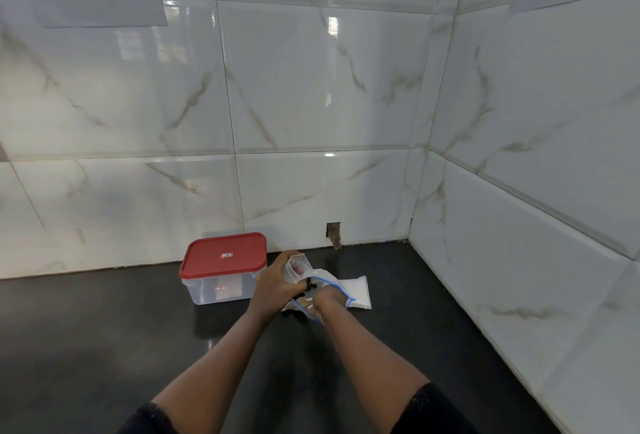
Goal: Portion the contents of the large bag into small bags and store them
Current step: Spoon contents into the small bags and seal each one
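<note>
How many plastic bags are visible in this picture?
3. A small clear bag in the left hand; a blue-edged bag at the right hand; a flat white bag on the counter beside them, perhaps a stack hiding more.

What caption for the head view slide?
Left hand holds a small clear bag open while the right hand is at the blue-rimmed large bag, beside a red-lidded container.

On the dark counter [104, 347], the left hand [273, 284] grips a small clear bag [296, 267] while the right hand [327, 302] sits inside a blue-edged large bag [325, 276], beside 1 red-lidded container [223, 257] against the tiled wall [311, 104]
</note>
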`<state>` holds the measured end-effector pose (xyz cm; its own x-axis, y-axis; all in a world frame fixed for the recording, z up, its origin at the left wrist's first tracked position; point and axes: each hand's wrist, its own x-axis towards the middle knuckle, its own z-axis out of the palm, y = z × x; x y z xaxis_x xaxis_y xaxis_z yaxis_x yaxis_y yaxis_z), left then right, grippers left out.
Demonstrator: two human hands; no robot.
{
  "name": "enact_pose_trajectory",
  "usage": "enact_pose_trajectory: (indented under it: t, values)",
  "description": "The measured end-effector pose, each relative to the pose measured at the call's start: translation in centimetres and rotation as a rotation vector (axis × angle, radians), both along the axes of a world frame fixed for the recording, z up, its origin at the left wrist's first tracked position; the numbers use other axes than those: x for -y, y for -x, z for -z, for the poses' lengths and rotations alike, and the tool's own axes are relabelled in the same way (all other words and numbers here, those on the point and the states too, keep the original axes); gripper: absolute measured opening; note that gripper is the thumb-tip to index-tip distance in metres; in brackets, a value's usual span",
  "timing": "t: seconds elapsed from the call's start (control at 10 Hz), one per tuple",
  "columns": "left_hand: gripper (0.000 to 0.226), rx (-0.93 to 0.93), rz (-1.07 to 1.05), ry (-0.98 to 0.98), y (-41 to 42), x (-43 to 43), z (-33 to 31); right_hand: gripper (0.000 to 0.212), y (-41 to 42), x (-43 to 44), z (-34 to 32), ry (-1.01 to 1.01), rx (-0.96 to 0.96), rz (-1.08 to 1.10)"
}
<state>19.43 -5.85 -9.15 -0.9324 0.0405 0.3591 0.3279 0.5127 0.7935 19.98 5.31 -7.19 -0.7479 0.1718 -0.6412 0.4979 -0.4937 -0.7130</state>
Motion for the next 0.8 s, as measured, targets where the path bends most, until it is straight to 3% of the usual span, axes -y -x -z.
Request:
enact_pose_trajectory:
  t: [0.2, 0.8]
  values:
    - [0.055, -0.017, -0.008, 0.003, -0.2, 0.6, -0.2, 0.035, 0.1, 0.8, -0.2, 0.189, 0.063, 0.025]
    - [0.053, -0.018, -0.008, 0.0, -0.6, 0.4, 0.4, 0.037, -0.7, 0.5, 0.4, 0.099, -0.045, 0.142]
